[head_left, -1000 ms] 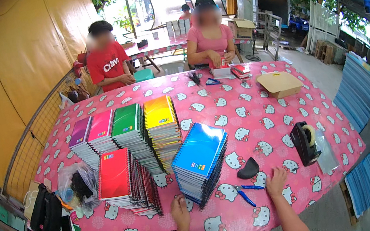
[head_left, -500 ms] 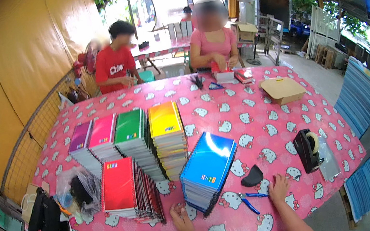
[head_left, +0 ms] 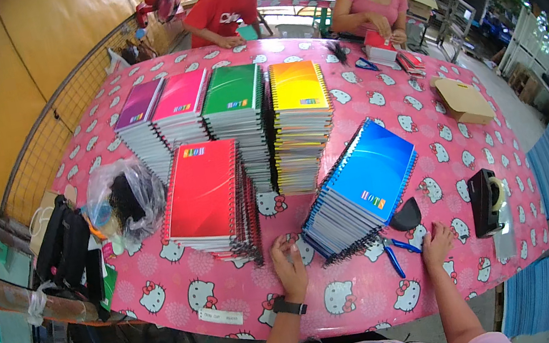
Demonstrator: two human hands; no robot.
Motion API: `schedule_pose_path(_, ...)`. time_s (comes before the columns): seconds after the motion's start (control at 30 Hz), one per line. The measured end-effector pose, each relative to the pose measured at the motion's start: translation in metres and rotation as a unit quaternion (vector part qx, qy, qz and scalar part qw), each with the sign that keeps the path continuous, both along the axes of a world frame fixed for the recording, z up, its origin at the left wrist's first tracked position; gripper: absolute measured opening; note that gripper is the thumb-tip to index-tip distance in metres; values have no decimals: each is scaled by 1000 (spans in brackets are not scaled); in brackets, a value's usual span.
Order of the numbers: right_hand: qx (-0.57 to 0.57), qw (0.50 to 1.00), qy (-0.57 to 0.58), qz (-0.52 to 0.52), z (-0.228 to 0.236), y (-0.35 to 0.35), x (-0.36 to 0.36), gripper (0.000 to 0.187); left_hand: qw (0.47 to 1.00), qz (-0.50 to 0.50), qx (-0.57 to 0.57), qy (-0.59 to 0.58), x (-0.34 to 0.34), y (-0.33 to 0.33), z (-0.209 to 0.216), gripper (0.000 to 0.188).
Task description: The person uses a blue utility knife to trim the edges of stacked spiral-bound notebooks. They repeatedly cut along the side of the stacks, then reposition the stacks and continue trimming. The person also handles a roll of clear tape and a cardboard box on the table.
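My left hand (head_left: 289,265) rests on the pink table, its fingers loosely bent, apart and holding nothing. It lies between a stack of red spiral notebooks (head_left: 202,192) and a tilted-looking stack of blue spiral notebooks (head_left: 375,173), close to the blue stack's lower corner. Palm down, my right hand (head_left: 438,246) is open on the table beside blue-handled cutting pliers (head_left: 396,261). A dark, half-round flat piece (head_left: 407,215) lies between the blue notebooks and that hand. Behind stand stacks of purple (head_left: 140,104), pink (head_left: 180,94), green (head_left: 232,89) and yellow notebooks (head_left: 298,86).
A black tape dispenser (head_left: 485,203) stands at the right, a cardboard box (head_left: 464,100) farther back. On the left are a clear plastic bag (head_left: 122,204) and a black pouch (head_left: 59,240). Across the table, a person in pink handles a small red-covered stack (head_left: 381,50); another wears red.
My view has tilted downward, showing more of my arms and lap. Both hands stay on the table. The person in red has leaned over, with a green item by their hand.
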State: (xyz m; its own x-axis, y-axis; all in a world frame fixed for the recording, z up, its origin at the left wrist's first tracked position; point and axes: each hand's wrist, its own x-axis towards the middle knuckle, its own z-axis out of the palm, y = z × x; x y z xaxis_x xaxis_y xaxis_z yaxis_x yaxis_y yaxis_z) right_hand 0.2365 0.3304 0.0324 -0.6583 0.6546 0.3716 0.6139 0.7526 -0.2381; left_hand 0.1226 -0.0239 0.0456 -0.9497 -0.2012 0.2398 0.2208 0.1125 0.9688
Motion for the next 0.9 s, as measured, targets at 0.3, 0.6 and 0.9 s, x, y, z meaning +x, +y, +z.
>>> schedule_pose_path(0.3,14,999,-45,-28,-2,4,-2,41,1000,0,-20,11,-1,2,3,35)
schedule_pose_path(0.6,17,999,-21,-24,1,0,-4,40,998,-21,-50,16,-3,3,0,33)
schedule_pose_path(0.9,0,1000,-5,-25,10,-7,0,37,997,-25,-71,31,-1,2,-4,31)
